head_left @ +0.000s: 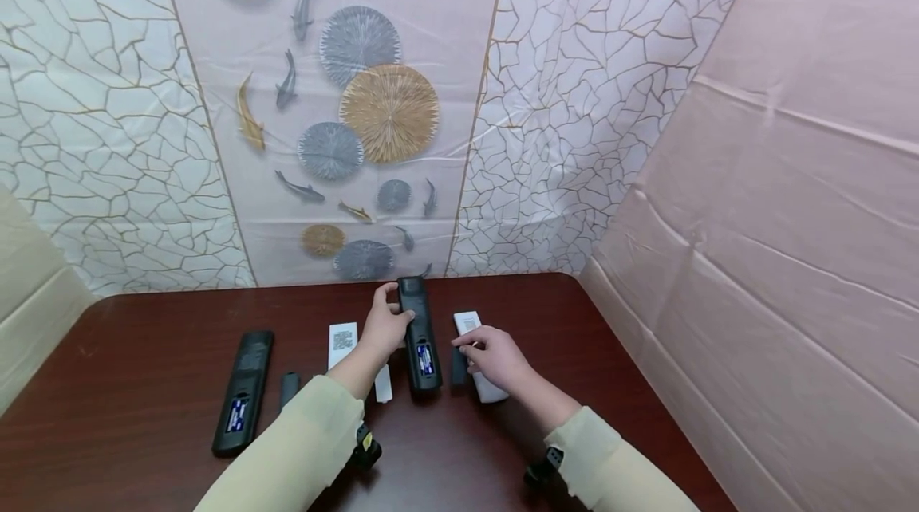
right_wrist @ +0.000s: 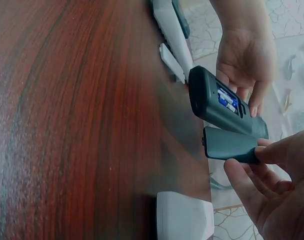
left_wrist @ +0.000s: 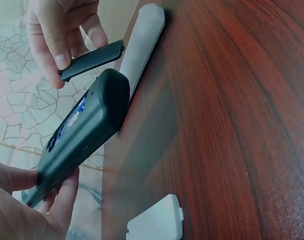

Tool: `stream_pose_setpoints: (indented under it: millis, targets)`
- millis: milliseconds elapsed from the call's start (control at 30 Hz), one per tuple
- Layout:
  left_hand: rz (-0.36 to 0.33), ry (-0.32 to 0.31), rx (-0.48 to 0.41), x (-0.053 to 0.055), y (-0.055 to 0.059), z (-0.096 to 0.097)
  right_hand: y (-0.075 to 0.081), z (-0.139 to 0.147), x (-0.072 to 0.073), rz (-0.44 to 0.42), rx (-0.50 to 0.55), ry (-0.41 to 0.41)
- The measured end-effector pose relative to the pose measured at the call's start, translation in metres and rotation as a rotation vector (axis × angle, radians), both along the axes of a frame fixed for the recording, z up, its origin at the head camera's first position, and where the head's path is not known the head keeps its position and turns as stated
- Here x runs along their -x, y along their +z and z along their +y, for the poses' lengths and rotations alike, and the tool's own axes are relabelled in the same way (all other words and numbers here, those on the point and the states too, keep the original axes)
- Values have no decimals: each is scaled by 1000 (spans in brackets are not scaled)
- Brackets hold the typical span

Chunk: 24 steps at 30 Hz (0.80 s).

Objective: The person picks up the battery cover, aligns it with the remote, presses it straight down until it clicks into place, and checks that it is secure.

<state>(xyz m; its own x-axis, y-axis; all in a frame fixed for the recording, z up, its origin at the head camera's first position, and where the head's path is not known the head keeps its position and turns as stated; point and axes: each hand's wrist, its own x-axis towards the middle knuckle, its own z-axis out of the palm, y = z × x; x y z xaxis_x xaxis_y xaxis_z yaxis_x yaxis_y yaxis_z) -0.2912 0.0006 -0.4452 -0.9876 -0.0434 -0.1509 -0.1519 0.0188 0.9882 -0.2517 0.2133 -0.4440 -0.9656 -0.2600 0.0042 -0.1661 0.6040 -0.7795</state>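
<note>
My left hand [head_left: 384,330] grips a black remote control [head_left: 419,320] by its upper part, back side up. Its battery compartment is uncovered, and blue batteries [head_left: 425,360] show inside. Just to the right, my right hand [head_left: 498,354] pinches a black battery cover [right_wrist: 229,145] between thumb and fingers. In the right wrist view the cover is held close beside the remote, and in the left wrist view it hangs above the remote's lower end. Both are raised over the dark wooden table [left_wrist: 232,120].
A white remote [head_left: 491,389] lies beneath my right hand. Left of the held remote are another white remote [head_left: 342,339], partly behind my left arm, and a white cover [head_left: 384,384]. Farther left lie a second black remote [head_left: 247,368] with batteries exposed and a dark cover [head_left: 289,386].
</note>
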Motion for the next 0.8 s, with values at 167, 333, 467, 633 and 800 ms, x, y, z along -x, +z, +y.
stream_pose_setpoints:
  millis: [167,333,467,633,800]
  targets:
    - [10,-9,24,-3,3,1,0,-4,-2,27,-17,17]
    - [26,-11,37,-4,4,1,2,-8,-4,49,-1,38]
    - [39,-12,40,-3,3,0,9,-15,-6,65,35,52]
    - [36,-15,40,-3,2,-1,18,-28,-10,98,72,67]
    - [31,-24,25,-4,2,-1,19,-39,-10,112,73,74]
